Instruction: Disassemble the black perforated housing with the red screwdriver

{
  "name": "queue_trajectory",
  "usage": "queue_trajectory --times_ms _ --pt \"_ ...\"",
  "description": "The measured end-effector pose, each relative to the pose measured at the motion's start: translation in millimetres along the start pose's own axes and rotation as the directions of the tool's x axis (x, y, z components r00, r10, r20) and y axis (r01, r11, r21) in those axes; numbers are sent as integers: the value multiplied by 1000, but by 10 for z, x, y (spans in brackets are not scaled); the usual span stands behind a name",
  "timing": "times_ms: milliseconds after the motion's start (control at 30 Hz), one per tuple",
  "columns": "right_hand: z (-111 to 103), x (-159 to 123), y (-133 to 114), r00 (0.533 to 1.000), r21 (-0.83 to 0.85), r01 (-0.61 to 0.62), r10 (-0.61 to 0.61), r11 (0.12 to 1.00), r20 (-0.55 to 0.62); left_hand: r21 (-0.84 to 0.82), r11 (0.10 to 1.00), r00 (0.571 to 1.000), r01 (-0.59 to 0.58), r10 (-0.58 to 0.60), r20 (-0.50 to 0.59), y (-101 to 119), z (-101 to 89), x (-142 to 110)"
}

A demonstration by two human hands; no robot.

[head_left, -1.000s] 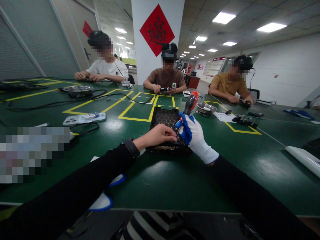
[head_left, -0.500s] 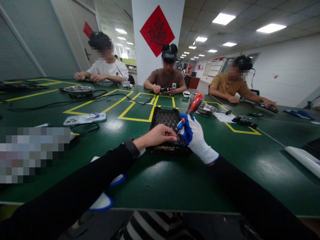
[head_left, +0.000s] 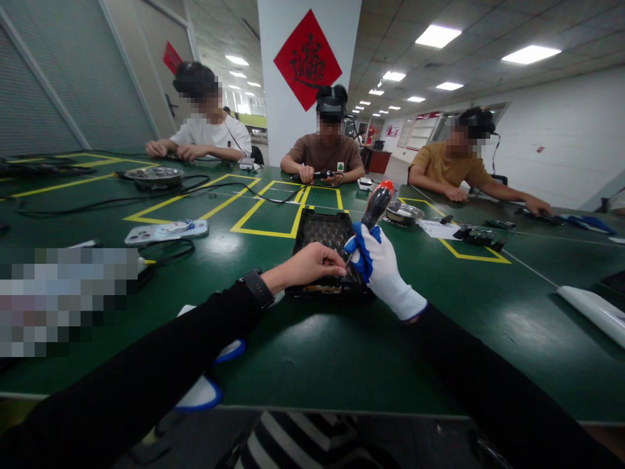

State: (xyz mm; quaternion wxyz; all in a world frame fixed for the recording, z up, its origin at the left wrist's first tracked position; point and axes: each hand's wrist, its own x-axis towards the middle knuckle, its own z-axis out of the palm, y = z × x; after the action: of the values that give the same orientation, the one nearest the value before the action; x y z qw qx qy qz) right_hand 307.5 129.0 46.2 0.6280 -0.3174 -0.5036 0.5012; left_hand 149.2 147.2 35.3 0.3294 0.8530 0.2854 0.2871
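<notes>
My right hand (head_left: pixel 379 268), in a white glove with blue fingertips, grips a screwdriver (head_left: pixel 374 207) with a red and black handle. The tool slants down to the left, its tip over the near end of a black tray-like device (head_left: pixel 326 236) on the green table. My bare left hand (head_left: pixel 311 264) is closed in a pinch right at the screwdriver's tip, over the device's near edge. What the fingers pinch is too small to make out. A dark watch sits on my left wrist (head_left: pixel 256 286).
A white and blue glove (head_left: pixel 205 388) lies at the table's near edge under my left arm. A phone case (head_left: pixel 166 231) and black cables lie to the left. A metal bowl (head_left: pixel 403 212) and paper sit right of the device. Three people work along the far side.
The screwdriver handle has turned in my right hand, its red and black faces changing place. The person at the far right has stretched an arm out to the right. My left hand stays put.
</notes>
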Motion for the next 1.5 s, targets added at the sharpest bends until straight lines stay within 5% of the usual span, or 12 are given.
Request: queue_trajectory --times_ms 200,600,800,1233,1500 --pt "-50 16 -48 996 12 -40 38 999 83 -17 1000 1000 5 -6 -14 -15 5 -3" --pt "15 -22 -23 1000 -38 1 -2 999 -22 7 1000 1000 0 0 9 39 2 -6" --pt "-60 1 -27 996 27 -39 37 999 79 0 1000 1000 12 -12 0 37 2 -10" --pt "-17 1 10 1000 23 3 -3 1000 -26 1 1000 1000 -9 9 7 9 7 -13" --pt "-48 9 -46 998 103 -43 36 994 60 9 1000 1000 -13 13 -3 28 3 -15"
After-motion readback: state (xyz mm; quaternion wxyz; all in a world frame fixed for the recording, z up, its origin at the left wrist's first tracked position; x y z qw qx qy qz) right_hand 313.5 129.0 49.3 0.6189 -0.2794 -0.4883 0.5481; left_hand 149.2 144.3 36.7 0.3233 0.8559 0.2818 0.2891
